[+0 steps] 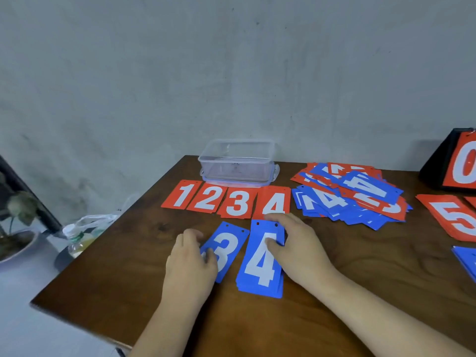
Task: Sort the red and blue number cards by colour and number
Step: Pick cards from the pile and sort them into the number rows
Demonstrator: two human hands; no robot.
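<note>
Left hand pinching flat blue 3 card, right hand gripping blue 4 stack

A clear rectangular plastic box stands at the far edge of the dark brown wooden desk. Left of the desk are a potted plant and a plastic bottle.
</note>
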